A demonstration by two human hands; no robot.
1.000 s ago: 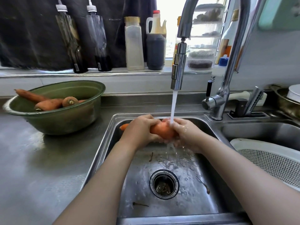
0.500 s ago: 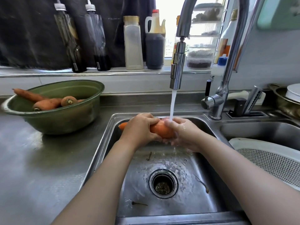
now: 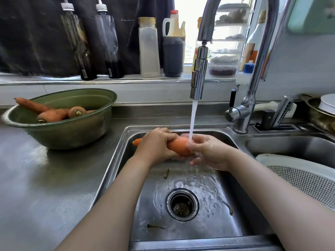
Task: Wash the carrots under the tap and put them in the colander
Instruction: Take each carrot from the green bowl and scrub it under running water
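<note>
An orange carrot (image 3: 178, 146) lies across the sink (image 3: 208, 205) under the running stream from the tap (image 3: 198, 77). My left hand (image 3: 155, 144) grips the carrot's thin half, its tip sticking out to the left. My right hand (image 3: 208, 153) is curled round the thick end, where the water lands. Several unwashed carrots (image 3: 52, 114) lie in a green bowl (image 3: 68, 130) on the counter at the left. A white colander (image 3: 301, 171) sits in the right basin, its inside mostly out of view.
Bottles (image 3: 148, 49) stand along the window ledge behind the sink. The tap's base and lever (image 3: 239, 115) rise at the back right, beside a knife holder (image 3: 277, 118). A metal pot with a white dish (image 3: 324, 109) is at the far right. Peel scraps lie near the drain (image 3: 182, 204).
Both hands stay on the carrot under the stream and have shifted a little along it, as in rubbing. The water keeps running.
</note>
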